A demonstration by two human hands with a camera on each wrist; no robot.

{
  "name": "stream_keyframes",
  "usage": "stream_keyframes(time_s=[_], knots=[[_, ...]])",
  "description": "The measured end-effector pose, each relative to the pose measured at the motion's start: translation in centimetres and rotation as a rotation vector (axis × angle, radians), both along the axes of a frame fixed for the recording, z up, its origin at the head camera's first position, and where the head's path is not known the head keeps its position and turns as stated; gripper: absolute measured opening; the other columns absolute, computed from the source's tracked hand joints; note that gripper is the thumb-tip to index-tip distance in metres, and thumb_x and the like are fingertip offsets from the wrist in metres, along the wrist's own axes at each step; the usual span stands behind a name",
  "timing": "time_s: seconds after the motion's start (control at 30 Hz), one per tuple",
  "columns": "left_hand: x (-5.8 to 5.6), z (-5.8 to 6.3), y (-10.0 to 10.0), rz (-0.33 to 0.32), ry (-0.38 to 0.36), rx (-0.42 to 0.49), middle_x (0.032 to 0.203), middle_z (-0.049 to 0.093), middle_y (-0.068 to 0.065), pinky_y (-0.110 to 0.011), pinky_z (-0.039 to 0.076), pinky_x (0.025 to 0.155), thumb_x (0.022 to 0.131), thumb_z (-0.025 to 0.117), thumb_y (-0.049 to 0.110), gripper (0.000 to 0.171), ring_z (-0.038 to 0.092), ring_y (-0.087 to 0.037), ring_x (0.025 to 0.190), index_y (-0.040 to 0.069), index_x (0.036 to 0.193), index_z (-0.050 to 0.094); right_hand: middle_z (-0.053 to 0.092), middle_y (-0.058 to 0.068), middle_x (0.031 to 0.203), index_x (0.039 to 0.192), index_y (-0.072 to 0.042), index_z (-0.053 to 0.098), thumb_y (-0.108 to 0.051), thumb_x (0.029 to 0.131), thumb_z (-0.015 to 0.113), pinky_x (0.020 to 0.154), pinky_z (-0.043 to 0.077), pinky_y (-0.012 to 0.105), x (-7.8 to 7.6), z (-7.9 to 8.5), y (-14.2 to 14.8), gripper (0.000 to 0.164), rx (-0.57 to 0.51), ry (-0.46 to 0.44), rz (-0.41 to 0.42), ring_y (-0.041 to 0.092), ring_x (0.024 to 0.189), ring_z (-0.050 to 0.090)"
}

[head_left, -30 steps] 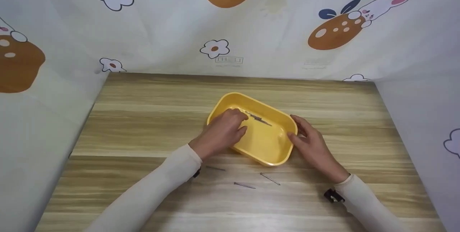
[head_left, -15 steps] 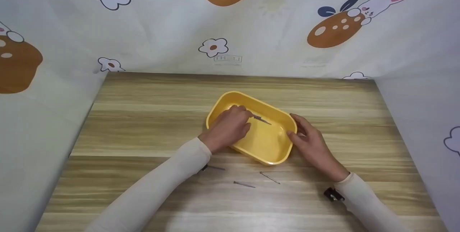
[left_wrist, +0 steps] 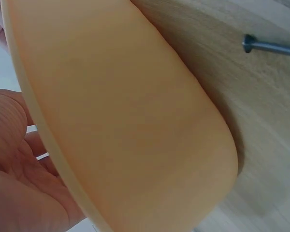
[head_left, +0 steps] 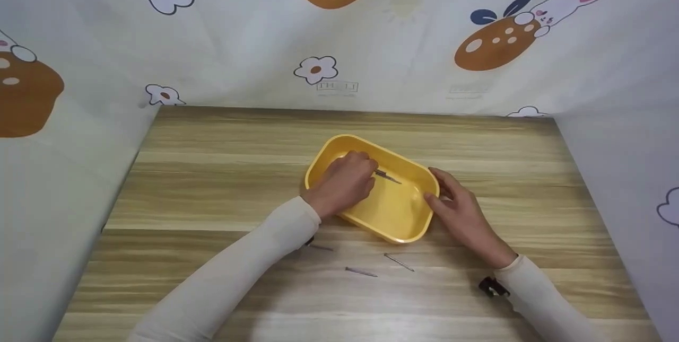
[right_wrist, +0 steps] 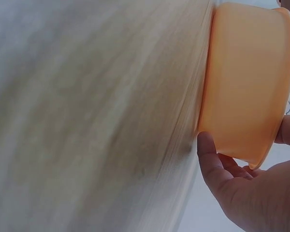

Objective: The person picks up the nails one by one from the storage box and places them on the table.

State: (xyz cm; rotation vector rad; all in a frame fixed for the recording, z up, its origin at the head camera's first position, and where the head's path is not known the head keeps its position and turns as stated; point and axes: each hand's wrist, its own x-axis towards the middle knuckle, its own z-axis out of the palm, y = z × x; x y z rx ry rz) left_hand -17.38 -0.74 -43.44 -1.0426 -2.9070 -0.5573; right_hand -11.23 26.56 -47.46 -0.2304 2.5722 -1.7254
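Note:
A yellow plastic box [head_left: 392, 215] stands at a slant on the wooden table. My right hand [head_left: 467, 217] grips its right end, thumb at the rim and fingers along the outer wall; the right wrist view shows this hand [right_wrist: 246, 188] at the box's lower corner. My left hand [head_left: 345, 180] reaches inside over the left half, fingers curled down beside a few grey nails [head_left: 388, 176] along the far wall. Its fingertips are hidden, and I cannot tell whether they pinch a nail. In the left wrist view, the box wall [left_wrist: 125, 116] covers part of that hand [left_wrist: 29, 174].
Three loose nails lie on the table before the box: one nail [head_left: 399, 262] at right, one nail [head_left: 360, 272] in the middle, one nail [head_left: 321, 248] by the left sleeve. A patterned cloth [head_left: 238, 40] hangs behind and at both sides of the table.
My left hand has moved right and slightly away from me inside the box, covering the left part of the nails there. The right hand and box have stayed in place.

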Motion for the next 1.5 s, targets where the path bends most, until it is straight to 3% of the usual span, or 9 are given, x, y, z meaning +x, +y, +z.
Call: stream_keyframes(time_s=[0.6,1.03,1.37,1.5], knots=[[-0.6,-0.7,0.9,-0.012,0.003,0.027,0.094,0.071,-0.015,-0.047,0.063,0.073,0.098,0.061,-0.004,0.018,0.07,-0.033,0.091,0.002,0.089,0.074,0.059,0.026,0.156,0.16,0.008,0.048,0.001,0.106,0.068,0.101,0.058,0.021,0.0,-0.2,0.1,0.057,-0.001,-0.002,0.001,0.041,0.141,0.061],[-0.9,-1.0,1.4,-0.023,0.008,-0.024,0.096,0.072,-0.015,-0.045,0.065,0.07,0.101,0.061,-0.001,0.018,0.069,-0.03,0.09,0.001,0.094,0.077,0.059,0.026,0.156,0.16,0.007,0.049,-0.001,0.107,0.068,0.103,0.058,0.025,0.0,0.0,0.1,0.057,-0.004,-0.005,0.005,0.041,0.141,0.061],[-1.3,-1.5,1.8,-0.021,-0.021,-0.007,0.092,0.07,-0.014,-0.042,0.063,0.065,0.101,0.06,-0.003,0.019,0.061,-0.022,0.081,0.001,0.093,0.076,0.058,0.026,0.157,0.16,0.006,0.05,-0.002,0.107,0.068,0.104,0.057,0.026,0.1,0.0,0.2,0.056,0.001,-0.002,0.0,0.041,0.141,0.06],[-1.5,-1.6,1.8,-0.025,-0.017,-0.018,0.095,0.071,-0.015,-0.043,0.063,0.065,0.102,0.059,-0.002,0.019,0.064,-0.025,0.082,0.0,0.093,0.076,0.058,0.026,0.157,0.159,0.007,0.05,-0.002,0.107,0.068,0.107,0.057,0.031,0.0,0.1,0.2,0.056,0.012,0.004,-0.001,0.041,0.143,0.059]])
